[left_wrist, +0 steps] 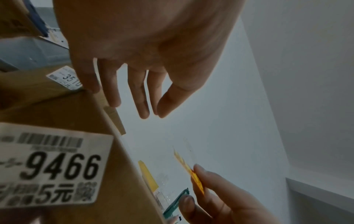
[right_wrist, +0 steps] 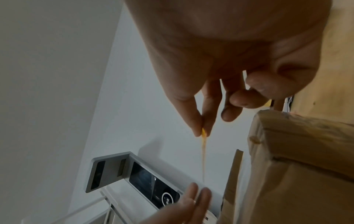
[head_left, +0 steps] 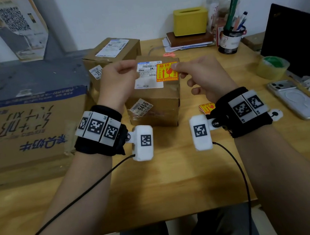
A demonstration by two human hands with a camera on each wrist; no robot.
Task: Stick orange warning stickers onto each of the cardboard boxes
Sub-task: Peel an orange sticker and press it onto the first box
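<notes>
My right hand (head_left: 175,67) pinches the top right corner of an orange warning sticker (head_left: 166,73) between thumb and forefinger and holds it in the air just above the middle cardboard box (head_left: 154,105), the one labelled 9466. The right wrist view shows that sticker (right_wrist: 203,151) edge-on, hanging from the pinch. My left hand (head_left: 135,69) hovers left of the sticker over the box's white shipping label. Its fingers (left_wrist: 142,104) are fairly straight and nothing shows between them. A second box (head_left: 112,52) stands behind, and a large flat carton (head_left: 31,127) lies at the left.
Spare orange stickers (head_left: 206,107) lie on the wooden table by my right wrist. On the right are a phone (head_left: 297,99), a tape roll (head_left: 272,67) and a dark laptop (head_left: 296,43). A pen cup (head_left: 228,41) and a yellow tissue box (head_left: 190,21) stand at the back.
</notes>
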